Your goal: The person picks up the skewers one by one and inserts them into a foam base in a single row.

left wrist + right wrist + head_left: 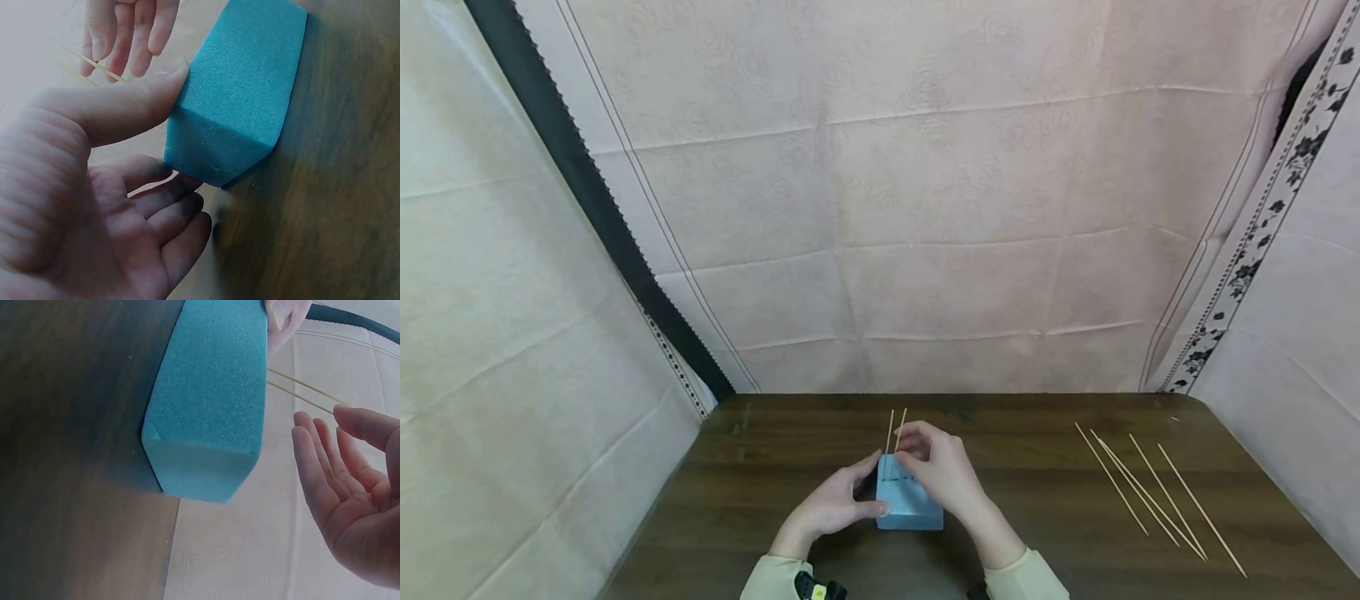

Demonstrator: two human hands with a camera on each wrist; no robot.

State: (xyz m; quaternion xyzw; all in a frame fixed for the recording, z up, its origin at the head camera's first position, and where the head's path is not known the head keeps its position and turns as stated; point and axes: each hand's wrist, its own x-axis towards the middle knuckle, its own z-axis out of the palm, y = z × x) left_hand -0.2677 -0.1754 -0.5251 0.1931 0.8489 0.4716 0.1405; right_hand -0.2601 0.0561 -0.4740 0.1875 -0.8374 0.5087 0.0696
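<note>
A light blue foam block [910,504] stands on the table with small dark marks on its upper face. Two thin wooden sticks [891,429] rise from its far end, side by side. My left hand [838,502] grips the block from the left, its thumb pressed on the near side and the fingers round the other side. With thumb and index fingertip, my right hand [938,467] pinches one of the upright sticks [300,395] a little above the block. The other fingers of that hand are loosely bent and hold nothing.
On the right of the dark wooden table [1015,517] lie several loose sticks [1202,510], spread at a slant. Pale cloth [955,208] hangs behind the table's far edge and at both sides.
</note>
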